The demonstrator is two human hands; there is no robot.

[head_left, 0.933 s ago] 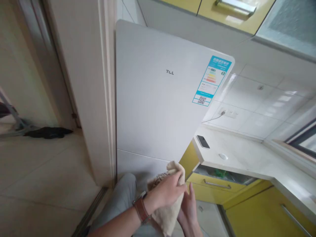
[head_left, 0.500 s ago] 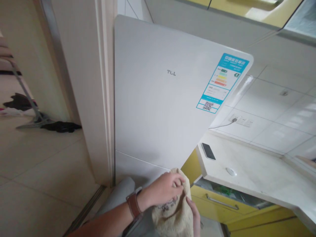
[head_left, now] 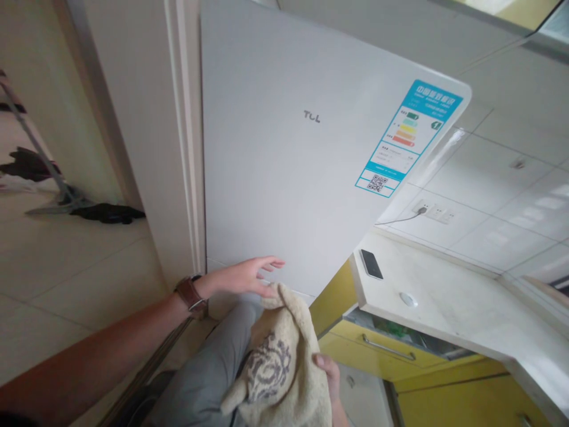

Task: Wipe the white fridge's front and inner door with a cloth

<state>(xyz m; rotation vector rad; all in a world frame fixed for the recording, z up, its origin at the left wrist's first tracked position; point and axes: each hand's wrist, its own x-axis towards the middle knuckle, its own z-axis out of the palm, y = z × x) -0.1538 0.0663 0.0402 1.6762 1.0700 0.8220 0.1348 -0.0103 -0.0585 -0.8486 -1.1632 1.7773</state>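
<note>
A beige towel with a dark swirling pattern hangs bunched in front of my knee. My right hand grips its right edge, the fingers mostly hidden behind the cloth. At the towel's top left corner is my left hand, open with fingers stretched forward; its thumb is close to the cloth, and I cannot tell whether they touch. Just beyond both hands stands a white refrigerator with a TCL logo and a blue energy label.
To the right, a white counter carries a black phone-like device and a small white oval object. Below it are yellow cabinets and a partly open drawer. A door frame borders the refrigerator's left side.
My left hand has come off the towel's middle and moved left, its fingers opening. The towel has shifted left and spread, showing more of its pattern. My right hand still holds it.
</note>
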